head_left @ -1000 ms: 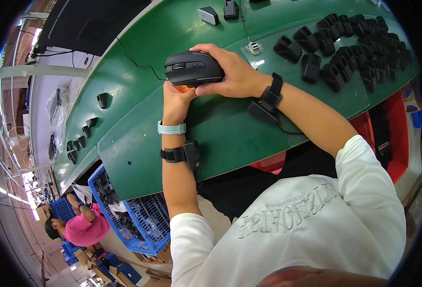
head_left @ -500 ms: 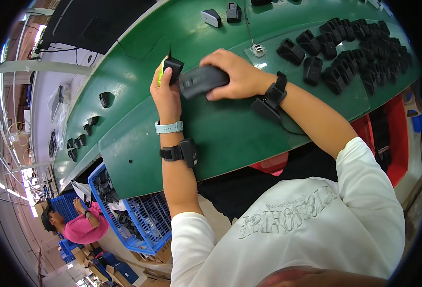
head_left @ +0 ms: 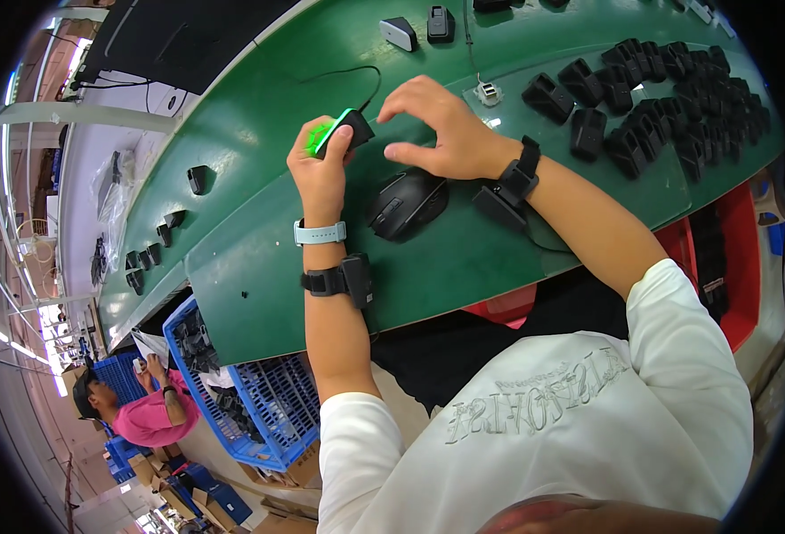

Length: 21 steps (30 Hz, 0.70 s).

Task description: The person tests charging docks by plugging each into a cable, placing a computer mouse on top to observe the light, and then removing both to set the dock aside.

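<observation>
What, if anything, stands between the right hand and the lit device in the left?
Nothing visible: open space separates the right hand from the lit device, which the left hand grips. The mouse lies on the green table, lower in the picture, outside that gap.

To the left of the mouse (head_left: 408,205), the left hand (head_left: 321,173) is kept closed, its fingers curled and its thumb pressed inward; the left forearm (head_left: 337,347) is stretched almost straight out. Just beyond the mouse, the right hand (head_left: 446,133) is held with thumb and fingers parted, fingertips pointed left, the right forearm (head_left: 588,214) slanted in from the right.
</observation>
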Available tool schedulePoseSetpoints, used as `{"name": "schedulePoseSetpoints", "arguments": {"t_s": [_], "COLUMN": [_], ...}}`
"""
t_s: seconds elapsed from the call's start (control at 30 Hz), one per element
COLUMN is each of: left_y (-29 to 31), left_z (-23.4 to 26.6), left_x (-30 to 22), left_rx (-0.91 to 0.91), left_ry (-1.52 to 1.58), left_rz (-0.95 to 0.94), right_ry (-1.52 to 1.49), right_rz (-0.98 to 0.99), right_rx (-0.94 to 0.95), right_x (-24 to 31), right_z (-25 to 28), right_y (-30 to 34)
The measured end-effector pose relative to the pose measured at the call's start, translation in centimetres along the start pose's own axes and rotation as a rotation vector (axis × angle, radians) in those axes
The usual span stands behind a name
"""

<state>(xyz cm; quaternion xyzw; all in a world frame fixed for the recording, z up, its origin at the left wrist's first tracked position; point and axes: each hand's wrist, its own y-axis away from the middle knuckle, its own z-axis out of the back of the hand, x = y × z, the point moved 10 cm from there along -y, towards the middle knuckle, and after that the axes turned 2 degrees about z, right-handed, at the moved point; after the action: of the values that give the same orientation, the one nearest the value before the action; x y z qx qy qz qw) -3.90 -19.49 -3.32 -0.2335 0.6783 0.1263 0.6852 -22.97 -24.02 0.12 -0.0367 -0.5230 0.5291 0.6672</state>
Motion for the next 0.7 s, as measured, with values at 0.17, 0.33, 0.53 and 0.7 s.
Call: {"name": "schedulePoseSetpoints", "arguments": {"t_s": [0.17, 0.33, 0.53, 0.7], "left_y": [0.3, 0.5, 0.6, 0.7], "left_z": [-1.4, -2.2, -2.4, -2.5], "left_x": [0.4, 0.6, 1.4, 1.6], "left_rx": [0.133, 0.251, 0.289, 0.317], "left_ry": [-0.037, -0.119, -0.072, -0.112], "left_rz": [0.065, 0.053, 0.126, 0.133], "right_ry": [0.221, 0.276, 0.242, 0.192], "right_rz": [0.080, 0.078, 0.038, -0.025], "right_rx": [-0.249, -0.264, -0.067, 0.045], "right_x": [0.5, 0.3, -1.2, -1.6], "right_z": [2.3, 2.3, 0.0, -0.9], "right_y": [0.0, 0.1, 0.4, 0.3]}}
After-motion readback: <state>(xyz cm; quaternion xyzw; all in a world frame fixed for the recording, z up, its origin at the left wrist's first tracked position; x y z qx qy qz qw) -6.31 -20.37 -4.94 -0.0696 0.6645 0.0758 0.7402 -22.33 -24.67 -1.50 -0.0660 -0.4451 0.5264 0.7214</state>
